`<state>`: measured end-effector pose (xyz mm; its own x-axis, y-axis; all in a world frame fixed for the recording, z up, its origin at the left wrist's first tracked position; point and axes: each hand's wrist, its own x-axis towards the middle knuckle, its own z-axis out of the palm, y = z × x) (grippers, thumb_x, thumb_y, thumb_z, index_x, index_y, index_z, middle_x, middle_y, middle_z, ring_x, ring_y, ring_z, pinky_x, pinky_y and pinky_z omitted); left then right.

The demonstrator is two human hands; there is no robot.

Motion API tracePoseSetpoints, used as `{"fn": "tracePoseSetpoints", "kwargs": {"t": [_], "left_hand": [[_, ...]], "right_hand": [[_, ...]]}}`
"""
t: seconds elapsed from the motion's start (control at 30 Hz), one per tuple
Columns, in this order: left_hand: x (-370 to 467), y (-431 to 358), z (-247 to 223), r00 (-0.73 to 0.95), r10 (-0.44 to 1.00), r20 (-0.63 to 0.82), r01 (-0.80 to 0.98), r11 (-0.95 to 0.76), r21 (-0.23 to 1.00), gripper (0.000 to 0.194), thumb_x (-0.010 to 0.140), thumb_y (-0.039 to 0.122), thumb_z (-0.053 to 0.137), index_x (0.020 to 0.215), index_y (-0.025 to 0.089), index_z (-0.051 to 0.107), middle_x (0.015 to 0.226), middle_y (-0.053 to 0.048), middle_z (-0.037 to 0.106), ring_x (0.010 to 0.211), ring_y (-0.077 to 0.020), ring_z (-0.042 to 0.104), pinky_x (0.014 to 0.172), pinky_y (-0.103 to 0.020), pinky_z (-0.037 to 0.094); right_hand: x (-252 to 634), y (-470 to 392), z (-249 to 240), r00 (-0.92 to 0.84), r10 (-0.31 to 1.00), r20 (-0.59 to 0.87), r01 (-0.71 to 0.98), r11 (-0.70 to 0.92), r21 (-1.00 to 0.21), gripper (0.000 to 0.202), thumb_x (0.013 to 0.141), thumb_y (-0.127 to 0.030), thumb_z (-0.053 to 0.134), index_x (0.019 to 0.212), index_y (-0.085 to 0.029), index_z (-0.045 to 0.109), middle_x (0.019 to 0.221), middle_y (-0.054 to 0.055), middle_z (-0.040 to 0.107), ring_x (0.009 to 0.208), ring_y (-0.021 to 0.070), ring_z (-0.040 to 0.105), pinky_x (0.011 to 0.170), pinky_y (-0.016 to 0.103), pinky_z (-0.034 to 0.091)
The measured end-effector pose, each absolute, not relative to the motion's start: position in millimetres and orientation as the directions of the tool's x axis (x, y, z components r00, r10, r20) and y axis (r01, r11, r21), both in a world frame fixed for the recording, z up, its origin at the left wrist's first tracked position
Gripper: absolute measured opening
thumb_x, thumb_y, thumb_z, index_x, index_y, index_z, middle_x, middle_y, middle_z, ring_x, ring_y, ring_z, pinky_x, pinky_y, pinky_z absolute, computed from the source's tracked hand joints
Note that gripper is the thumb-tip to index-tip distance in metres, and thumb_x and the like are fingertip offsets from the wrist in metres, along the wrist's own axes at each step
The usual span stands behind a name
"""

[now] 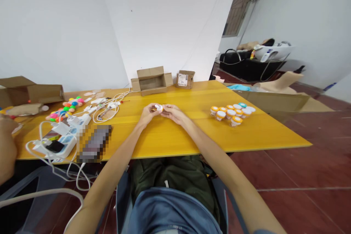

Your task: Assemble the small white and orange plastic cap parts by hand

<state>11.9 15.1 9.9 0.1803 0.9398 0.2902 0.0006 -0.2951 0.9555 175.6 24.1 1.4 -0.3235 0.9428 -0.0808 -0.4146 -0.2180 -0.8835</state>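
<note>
Over the middle of the yellow table [189,131], a small white-and-orange container [159,108] is between my two hands. My left hand [148,112] grips it from the left with curled fingers. From the right, my right hand [173,113] pinches its other side; the fingertips partly cover it, so its exact shape is hard to make out. To the right stands a group of several small round containers [236,120] with white tops and mostly orange rims. A single one, at the back of the group, has a teal lid [242,105].
An open cardboard box [152,89] and a smaller carton [185,80] stand by the wall. Left lie white cables [109,108], colourful balls [71,106], a power strip [71,135] and a blurred-out phone [95,142]. Another person's arm [6,150] shows at the left edge.
</note>
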Motion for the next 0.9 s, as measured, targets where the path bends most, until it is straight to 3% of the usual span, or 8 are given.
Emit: {"fn": "tracePoseSetpoints", "kwargs": {"t": [0.33,0.7,0.9], "left_hand": [[9.9,14.8,9.2,0.207,0.937,0.282,0.001,-0.289,0.957,0.039,0.056,0.035,0.087,0.089,0.02,0.072,0.097,-0.004,0.074,0.097,-0.0224,0.066,0.091,-0.035,0.051],[8.6,15.1,8.9,0.205,0.942,0.266,0.022,-0.276,0.961,0.037,0.058,0.033,0.086,0.09,0.02,0.073,0.099,-0.005,0.075,0.1,-0.0227,0.066,0.09,-0.034,0.052],[8.9,16.8,8.4,0.198,0.945,0.261,0.035,-0.273,0.961,0.038,0.056,0.032,0.087,0.09,0.02,0.073,0.097,-0.005,0.075,0.096,-0.0218,0.067,0.091,-0.035,0.051]], "right_hand": [[174.8,24.3,1.4,-0.34,0.937,-0.087,-0.393,-0.225,-0.892,0.014,0.089,-0.015,0.067,0.075,-0.019,0.064,0.072,0.001,0.073,0.071,0.0119,0.071,0.077,0.025,0.061],[175.3,24.7,0.4,-0.343,0.934,-0.099,-0.321,-0.216,-0.922,0.014,0.093,-0.022,0.064,0.08,-0.018,0.068,0.076,0.006,0.076,0.074,0.0152,0.073,0.087,0.032,0.061],[173.3,25.9,-2.2,-0.299,0.953,-0.054,-0.224,-0.125,-0.966,0.022,0.093,-0.037,0.064,0.081,-0.019,0.067,0.074,0.007,0.075,0.073,0.0173,0.073,0.081,0.033,0.061]]}}
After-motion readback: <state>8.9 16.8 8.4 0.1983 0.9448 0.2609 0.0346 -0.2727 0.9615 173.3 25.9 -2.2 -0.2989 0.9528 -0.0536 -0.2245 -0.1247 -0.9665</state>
